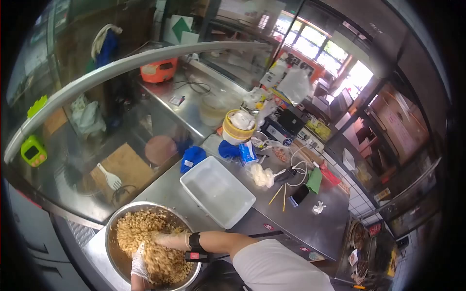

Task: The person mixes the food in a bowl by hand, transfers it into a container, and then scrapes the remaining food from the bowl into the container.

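A large round metal bowl [109, 242] at the lower left holds a heap of chunky yellow-brown food mixture [141, 225]. My left hand [139, 264], in a thin white glove, reaches in from the bottom edge and touches the mixture at the bowl's near left. From the right, my right hand [167, 240] enters the heap, its wrist in a black band [195, 247]. It seems to wear a pale clear glove. The fingers of both hands are mostly buried in the mixture or smeared. An empty white rectangular tub [217, 191] stands beside the bowl on the metal counter.
A curved glass screen edge [121, 60] arches over the left. Behind it lie a cutting board [128, 167] and a white slotted spatula [110, 177]. Along the counter are blue cloths [193, 159], a yellow-white bucket [239, 127], chopsticks [280, 196], a phone [299, 195] and cables [301, 167].
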{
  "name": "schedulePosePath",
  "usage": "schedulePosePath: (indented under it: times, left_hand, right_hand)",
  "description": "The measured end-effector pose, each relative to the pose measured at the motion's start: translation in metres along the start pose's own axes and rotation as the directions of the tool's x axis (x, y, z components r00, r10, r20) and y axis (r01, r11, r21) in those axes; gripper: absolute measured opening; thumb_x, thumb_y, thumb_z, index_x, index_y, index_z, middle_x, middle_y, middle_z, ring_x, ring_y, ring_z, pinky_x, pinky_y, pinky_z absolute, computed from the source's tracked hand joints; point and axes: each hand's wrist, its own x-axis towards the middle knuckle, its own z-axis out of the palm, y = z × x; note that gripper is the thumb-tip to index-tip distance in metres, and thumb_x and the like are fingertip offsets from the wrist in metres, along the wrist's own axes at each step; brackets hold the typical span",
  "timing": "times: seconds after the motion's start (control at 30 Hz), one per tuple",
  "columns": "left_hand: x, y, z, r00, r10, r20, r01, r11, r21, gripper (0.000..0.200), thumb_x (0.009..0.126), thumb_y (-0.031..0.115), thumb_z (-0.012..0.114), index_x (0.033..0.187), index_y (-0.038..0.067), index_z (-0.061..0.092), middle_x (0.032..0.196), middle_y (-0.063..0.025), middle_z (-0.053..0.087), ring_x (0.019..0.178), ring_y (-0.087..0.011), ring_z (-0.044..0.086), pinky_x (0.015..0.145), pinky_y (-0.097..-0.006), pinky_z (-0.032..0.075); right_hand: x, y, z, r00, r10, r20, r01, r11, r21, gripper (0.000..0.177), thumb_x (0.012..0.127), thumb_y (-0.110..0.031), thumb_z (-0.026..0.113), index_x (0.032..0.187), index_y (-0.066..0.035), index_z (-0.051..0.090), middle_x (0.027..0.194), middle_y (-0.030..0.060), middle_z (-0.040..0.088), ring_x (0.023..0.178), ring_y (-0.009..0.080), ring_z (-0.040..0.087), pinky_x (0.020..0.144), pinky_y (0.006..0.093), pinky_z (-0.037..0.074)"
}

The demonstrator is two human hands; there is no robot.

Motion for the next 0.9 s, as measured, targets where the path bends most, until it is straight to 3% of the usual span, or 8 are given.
schedulePosePath:
  times: [0.07,0.23,0.3,0.47,0.57,0.73,0.83,0.9]
  left_hand:
    - [0.003,-0.002,-0.011,0.941,0.317,-0.119,-0.221,0.841,0.494,0.039,0.089,0.034,0.062,0.117,0.007,0.061,0.098,-0.0064,0.067,0.083,-0.0173,0.063,0.077,-0.0335,0.051]
    - [0.022,-0.012,-0.044,0.827,0.557,-0.077,-0.452,0.739,0.5,0.033,0.086,0.016,0.061,0.117,0.003,0.059,0.11,-0.0075,0.064,0.094,-0.0164,0.059,0.078,-0.0306,0.048]
    - [-0.047,0.021,0.029,0.801,0.554,-0.227,-0.349,0.741,0.574,0.048,0.081,0.004,0.063,0.125,0.001,0.045,0.115,-0.0096,0.059,0.101,-0.0209,0.056,0.086,-0.0346,0.046]
    - [-0.038,0.006,-0.014,0.725,0.631,-0.275,-0.488,0.753,0.442,0.048,0.09,0.027,0.061,0.131,0.006,0.047,0.118,-0.0069,0.058,0.1,-0.0216,0.056,0.085,-0.0348,0.045]
    - [0.01,-0.024,-0.062,0.722,0.688,-0.071,-0.587,0.664,0.463,0.049,0.093,0.037,0.056,0.131,0.008,0.049,0.118,-0.0035,0.059,0.101,-0.0187,0.057,0.085,-0.0348,0.046]
    - [0.002,0.023,-0.012,0.984,0.172,-0.049,-0.161,0.972,0.173,0.045,0.095,0.034,0.054,0.13,0.007,0.052,0.126,-0.0024,0.057,0.112,-0.016,0.055,0.094,-0.0289,0.043]
    - [-0.005,0.029,-0.029,0.883,0.3,0.36,-0.437,0.25,0.864,0.036,0.092,0.011,0.054,0.127,0.001,0.053,0.121,-0.0103,0.059,0.111,-0.0165,0.055,0.091,-0.0309,0.046]
    - [-0.031,0.036,0.018,0.899,0.434,-0.052,-0.377,0.831,0.409,0.045,0.081,0.004,0.063,0.125,0.004,0.052,0.129,-0.0143,0.053,0.115,-0.023,0.051,0.095,-0.034,0.043]
  right_hand:
    - [-0.015,0.043,-0.019,0.958,-0.27,0.097,0.251,0.952,0.173,0.047,0.095,-0.032,0.033,0.131,-0.005,0.048,0.126,0.0064,0.054,0.105,0.0194,0.052,0.092,0.034,0.04]
    - [0.059,-0.049,0.032,0.823,0.568,-0.012,-0.561,0.809,-0.174,0.051,0.095,-0.042,0.031,0.117,-0.003,0.054,0.117,0.0132,0.052,0.106,0.0269,0.05,0.091,0.0438,0.041]
    - [0.054,-0.023,0.043,0.678,0.735,-0.014,-0.664,0.621,0.416,0.04,0.09,-0.032,0.04,0.113,-0.003,0.054,0.116,0.0138,0.052,0.105,0.0277,0.051,0.086,0.0445,0.042]
    - [0.073,-0.002,0.062,0.235,0.92,0.313,0.103,-0.344,0.933,0.031,0.083,-0.017,0.06,0.11,-0.004,0.054,0.13,0.016,0.045,0.11,0.0302,0.051,0.085,0.0465,0.047]
    - [0.069,0.012,0.052,0.673,0.588,0.449,0.333,-0.782,0.526,0.036,0.083,-0.019,0.061,0.115,-0.004,0.052,0.131,0.0156,0.045,0.111,0.0299,0.05,0.087,0.0456,0.047]
    - [0.042,0.01,0.03,0.841,0.419,0.342,0.374,-0.908,0.192,0.045,0.083,-0.023,0.064,0.122,-0.005,0.049,0.134,0.015,0.044,0.113,0.0296,0.05,0.091,0.0441,0.046]
    - [0.014,0.025,0.022,0.888,0.38,0.259,0.34,-0.922,0.187,0.05,0.083,-0.025,0.065,0.126,-0.005,0.047,0.135,0.0146,0.043,0.114,0.0294,0.05,0.094,0.0432,0.046]
    - [0.002,0.045,0.02,0.922,0.334,0.197,0.277,-0.922,0.27,0.054,0.083,-0.026,0.066,0.129,-0.006,0.046,0.136,0.0144,0.043,0.115,0.0292,0.05,0.095,0.0426,0.046]
